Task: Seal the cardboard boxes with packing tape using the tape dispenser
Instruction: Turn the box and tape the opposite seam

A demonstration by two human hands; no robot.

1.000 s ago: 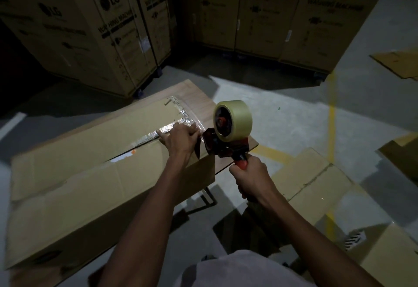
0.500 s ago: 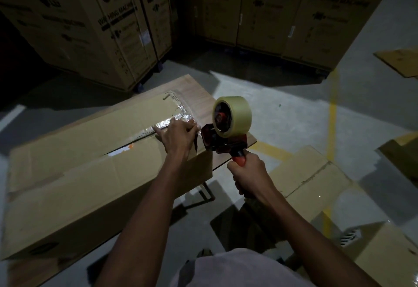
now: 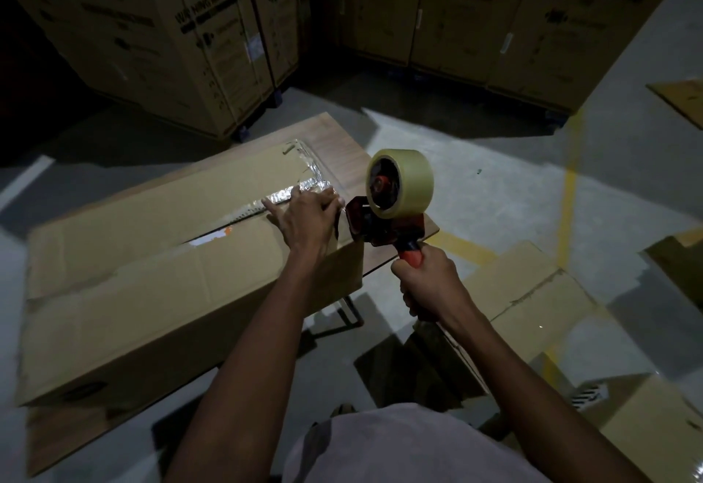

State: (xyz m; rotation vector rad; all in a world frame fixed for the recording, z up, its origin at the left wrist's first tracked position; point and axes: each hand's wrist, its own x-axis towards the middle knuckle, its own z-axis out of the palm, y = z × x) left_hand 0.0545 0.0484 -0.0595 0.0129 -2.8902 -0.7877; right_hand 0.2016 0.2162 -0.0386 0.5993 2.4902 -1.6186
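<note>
**A:** Head view, starting at your left: the long cardboard box (image 3: 152,277) lies across the wooden counter (image 3: 342,147), flaps folded shut. A crinkled strip of packing tape (image 3: 304,185) shines along the centre seam at its right end only. Further left the seam is bare, with a white and orange label scrap (image 3: 211,237) showing in it.

**B:** What has changed over the last second?

**A:** Very little. Your left hand (image 3: 308,216) has stayed flat on the box top at the right end, fingers straight and together, pressing the tape end down. Your right hand (image 3: 426,281) keeps its fist wrapped round the red handle of the tape dispenser (image 3: 384,216), whose mouth sits just beside your left fingertips at the box's right edge. The dispenser has barely shifted, so I judge you are anchoring or tearing off here, with most of the seam unsealed.

**B:** What can't you make out?

**A:** The blade and the stretch of tape between dispenser and box are hidden behind your left hand, so I cannot tell whether the strip is cut. The counter's legs are mostly covered. Light is poor: the tall LG cartons (image 3: 182,37) behind are dim, and the flattened cardboard (image 3: 525,288) on the floor at your right fades into shadow.
</note>
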